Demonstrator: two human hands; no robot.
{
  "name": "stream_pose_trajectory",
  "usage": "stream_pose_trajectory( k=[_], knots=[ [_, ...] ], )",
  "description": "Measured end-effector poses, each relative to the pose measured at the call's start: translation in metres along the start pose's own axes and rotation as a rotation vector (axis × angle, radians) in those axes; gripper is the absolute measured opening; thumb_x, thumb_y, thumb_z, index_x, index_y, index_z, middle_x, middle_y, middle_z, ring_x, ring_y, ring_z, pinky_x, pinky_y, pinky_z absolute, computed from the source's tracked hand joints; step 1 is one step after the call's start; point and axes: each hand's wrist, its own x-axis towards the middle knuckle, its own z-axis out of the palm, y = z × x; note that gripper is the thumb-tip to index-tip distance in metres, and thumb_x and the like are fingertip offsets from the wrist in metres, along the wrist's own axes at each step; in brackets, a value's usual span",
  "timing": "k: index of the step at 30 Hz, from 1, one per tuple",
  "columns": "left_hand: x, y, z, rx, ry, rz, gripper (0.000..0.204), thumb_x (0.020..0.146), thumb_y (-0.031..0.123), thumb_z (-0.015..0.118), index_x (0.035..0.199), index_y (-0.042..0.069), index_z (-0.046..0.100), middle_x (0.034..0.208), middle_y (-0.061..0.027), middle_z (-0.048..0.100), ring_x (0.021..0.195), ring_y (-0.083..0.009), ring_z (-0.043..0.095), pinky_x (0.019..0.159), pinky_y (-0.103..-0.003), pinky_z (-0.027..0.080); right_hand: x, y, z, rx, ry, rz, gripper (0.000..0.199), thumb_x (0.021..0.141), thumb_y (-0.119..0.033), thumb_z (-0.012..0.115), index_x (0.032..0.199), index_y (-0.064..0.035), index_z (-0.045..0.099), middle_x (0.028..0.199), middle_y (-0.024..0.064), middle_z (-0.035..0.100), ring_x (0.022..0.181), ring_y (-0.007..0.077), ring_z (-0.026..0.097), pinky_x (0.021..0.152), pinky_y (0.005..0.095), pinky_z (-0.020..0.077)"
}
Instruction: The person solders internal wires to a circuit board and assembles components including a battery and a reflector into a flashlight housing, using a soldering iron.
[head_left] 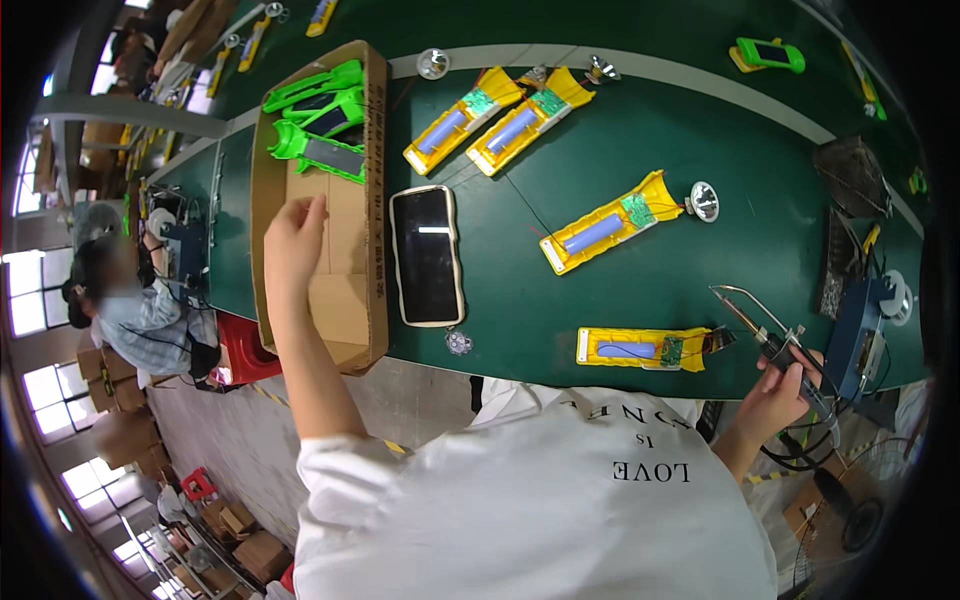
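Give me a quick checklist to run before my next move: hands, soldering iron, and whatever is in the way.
1. Right hand firmly on the soldering iron: ok, fingers wrapped around its handle.
2. Iron's tip clear of parts: ok, it shows apart from every yellow housing.
3. Left hand away from the iron: ok, it is at the cardboard box, on the opposite side.
4. Left hand empty: cannot tell, its fingertips are bunched.
5. Blue cell lying in the nearest yellow housing: ok.
6. Bench free of stray items: not ok, a phone lies beside the box.
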Motion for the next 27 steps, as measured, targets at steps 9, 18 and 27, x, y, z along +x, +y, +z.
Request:
stream_pose_trajectory(
  k=[9,18,27],
  knots=[
    [0.086,-0.045,0.045,-0.498,0.085,-0.196,0.021,0.073,0.019,0.060,0.068,-0.001,0.055,0.063,-0.0045,0.056,0.053,-0.0078,0.047,0.050,-0.022,0.037,-0.006,-0.006,0.007,-0.057,0.025,-0.001,0.015,0.077,-0.010,0.046,0.083,0.0038,0.047,0.078,0.0066,0.045,0.051,0.0077,0.040,0.049,0.0217,0.0408],
    [-0.092,0.089,0.053,-0.559,0.083,0.275,0.020,0.080,0.002,0.050,0.100,0.000,0.047,0.096,-0.0076,0.053,0.083,-0.0138,0.053,0.070,-0.022,0.042,0.008,0.006,-0.009,0.070,0.030,-0.021,0.019,0.079,-0.011,0.047,0.088,0.0056,0.047,0.088,0.0085,0.043,0.074,0.0197,0.052,0.055,0.0279,0.0456],
    [-0.146,0.157,0.177,-0.184,-0.553,0.804,0.015,0.071,0.004,0.057,0.086,0.002,0.056,0.081,-0.0124,0.055,0.078,-0.0289,0.053,0.069,-0.034,0.042,0.023,-0.007,-0.032,0.057,0.107,-0.141,0.019,0.077,-0.011,0.046,0.086,0.0063,0.047,0.084,0.0092,0.043,0.066,0.0196,0.054,0.050,0.0260,0.0469]
  ],
)
